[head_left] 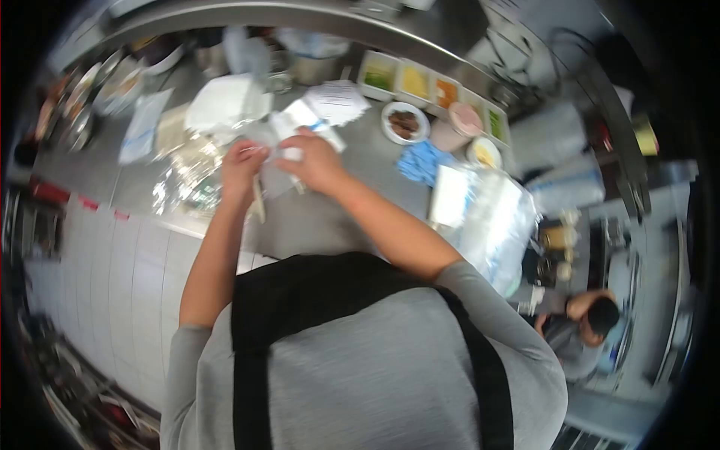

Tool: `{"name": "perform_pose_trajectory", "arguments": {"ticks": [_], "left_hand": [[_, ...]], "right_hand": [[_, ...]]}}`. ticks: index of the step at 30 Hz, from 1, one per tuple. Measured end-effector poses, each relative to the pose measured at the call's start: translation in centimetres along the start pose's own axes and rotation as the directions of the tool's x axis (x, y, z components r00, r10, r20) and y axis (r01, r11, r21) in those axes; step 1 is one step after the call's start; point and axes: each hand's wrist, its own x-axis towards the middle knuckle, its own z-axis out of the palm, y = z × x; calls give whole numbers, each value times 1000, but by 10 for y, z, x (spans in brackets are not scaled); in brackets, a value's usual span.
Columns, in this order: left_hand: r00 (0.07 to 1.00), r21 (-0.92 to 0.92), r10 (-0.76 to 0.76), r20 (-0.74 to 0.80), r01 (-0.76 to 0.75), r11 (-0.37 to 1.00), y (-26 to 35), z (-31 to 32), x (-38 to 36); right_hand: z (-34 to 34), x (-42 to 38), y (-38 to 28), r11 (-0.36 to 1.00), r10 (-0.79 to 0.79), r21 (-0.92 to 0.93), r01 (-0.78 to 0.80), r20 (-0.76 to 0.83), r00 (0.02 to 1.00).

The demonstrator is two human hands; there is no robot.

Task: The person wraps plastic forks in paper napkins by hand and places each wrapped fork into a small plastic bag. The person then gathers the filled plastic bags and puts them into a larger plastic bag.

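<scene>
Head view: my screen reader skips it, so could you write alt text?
Both hands, left hand and right hand, pinch white paper over a steel counter. Food trays and a plate sit behind.

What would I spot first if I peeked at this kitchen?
Two hands, the left hand and right hand, meet mid-counter, fumbling with white paper. Behind them a row of tubs holds green, yellow and orange fillings, with a plate of dark food in front. Another person is at lower right.
</scene>
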Motion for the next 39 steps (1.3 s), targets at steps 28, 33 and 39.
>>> {"name": "perform_pose_trajectory", "arguments": {"ticks": [28, 33, 39], "left_hand": [[806, 843, 371, 461, -528, 99, 139, 30, -28], [449, 608, 671, 589, -794, -2, 190, 90, -85], [350, 328, 357, 866, -937, 123, 75, 114, -93]], "right_hand": [[-108, -29, -80, 987, -122, 58, 150, -332, 935], [-136, -62, -133, 980, -113, 125, 157, -302, 946], [-150, -120, -52, 998, 69, 32, -61, -373, 925]]}}
